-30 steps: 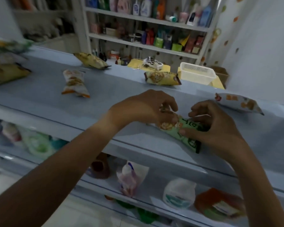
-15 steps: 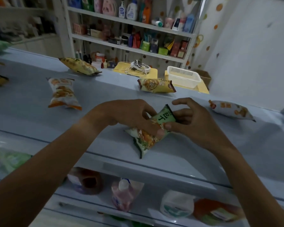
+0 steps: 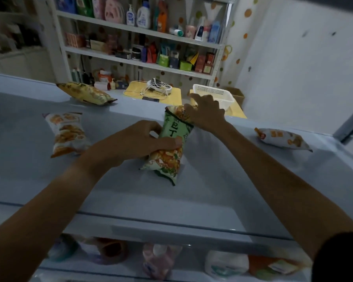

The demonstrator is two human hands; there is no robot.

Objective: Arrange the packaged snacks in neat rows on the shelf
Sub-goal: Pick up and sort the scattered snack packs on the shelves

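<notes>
The left hand [image 3: 140, 142] grasps the green, puffy plastic snack bag [image 3: 169, 148] mid-body on the pale blue shelf top [image 3: 222, 180]; beyond that grip, the right hand [image 3: 205, 110] closes over a yellow snack packet [image 3: 181, 112]. Both look light, crinkly, slippery and crushable, so gentle hold near the seams suits best.

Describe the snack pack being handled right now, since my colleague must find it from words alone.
On the pale blue shelf top, look at its middle, between the two hands. The left hand grips a green plastic snack packet lying lengthwise, its far end by the right hand. It alone is green with dark lettering; the neighbouring packets are yellow or white and orange.
</notes>
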